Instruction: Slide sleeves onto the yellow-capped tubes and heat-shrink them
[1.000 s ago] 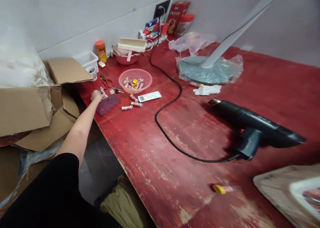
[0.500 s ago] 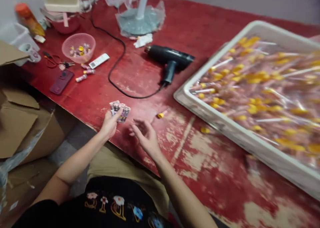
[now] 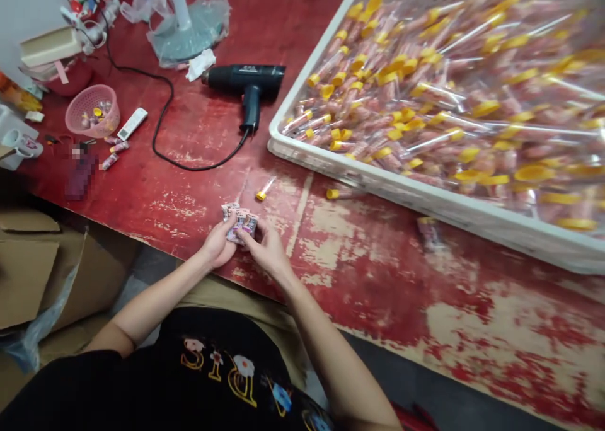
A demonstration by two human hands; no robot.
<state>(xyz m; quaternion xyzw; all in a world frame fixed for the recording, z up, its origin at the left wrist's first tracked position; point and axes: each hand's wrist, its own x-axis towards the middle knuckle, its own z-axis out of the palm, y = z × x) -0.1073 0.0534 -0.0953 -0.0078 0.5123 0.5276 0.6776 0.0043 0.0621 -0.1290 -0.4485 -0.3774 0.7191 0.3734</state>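
Note:
My left hand [image 3: 218, 247] is closed on a small fanned stack of printed labels [image 3: 244, 222], flat pieces with pink and dark print, just above the table's near edge. From the other side, my right hand [image 3: 270, 249] pinches the same labels, its thumb on their face. Whether it has separated a single piece I cannot tell. A clear tube with a yellow cap [image 3: 261, 195] lies just beyond my hands. Another yellow-capped tube [image 3: 333, 193] rests against the tray's near side.
A large white tray [image 3: 302, 147] full of yellow-capped tubes takes up the right of the red table [image 3: 184, 198]. A black heat gun [image 3: 253, 81] lies behind my hands, its cord curving left. Further left are a pink basket [image 3: 75, 127] and a white remote [image 3: 133, 124].
My right hand has moved left and closed on the labels in my left hand; before, it was apart from them with fingers spread. The view has shifted to the right.

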